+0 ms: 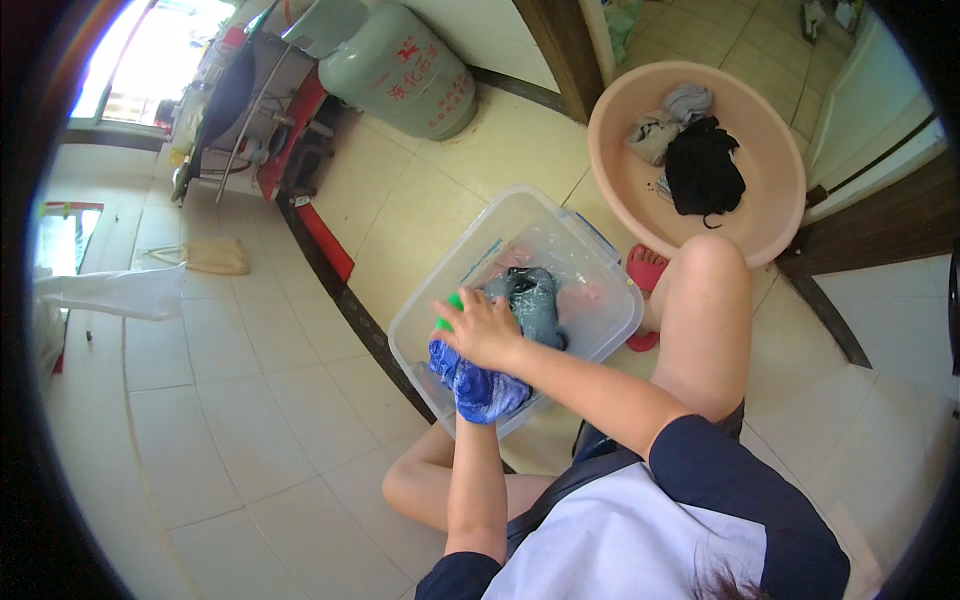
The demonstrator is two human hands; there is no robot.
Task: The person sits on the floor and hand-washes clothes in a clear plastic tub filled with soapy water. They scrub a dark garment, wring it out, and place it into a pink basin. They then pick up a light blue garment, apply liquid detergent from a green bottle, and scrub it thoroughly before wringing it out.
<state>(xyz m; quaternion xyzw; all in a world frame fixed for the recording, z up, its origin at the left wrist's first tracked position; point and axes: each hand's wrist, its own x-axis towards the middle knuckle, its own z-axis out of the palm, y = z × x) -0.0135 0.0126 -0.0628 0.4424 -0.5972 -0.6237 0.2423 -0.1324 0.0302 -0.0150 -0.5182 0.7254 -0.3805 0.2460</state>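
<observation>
A bunched blue garment (pixel 490 394), with paler streaks, covers my left hand, and only the left forearm (pixel 478 490) shows below it. The fingers of that hand are hidden by the cloth. My right hand (pixel 484 334) comes across from the right, curled over a bright green object (pixel 447 312) just above the blue garment. Most of the green object is under the fingers, so its kind cannot be made out. Both hands are over the near left part of a clear plastic tub (pixel 612 348). Inside it lies a wet grey-blue garment (pixel 540 308) with whitish streaks like suds.
A large pink basin (pixel 615 200) at the far right holds black clothing (pixel 703 170) and grey cloths (pixel 652 137). A grey gas cylinder (pixel 405 75) stands by the far wall. My bent knees flank the tub, and a red slipper (pixel 645 268) is beside it. White tiled wall (pixel 220 400) runs along the left.
</observation>
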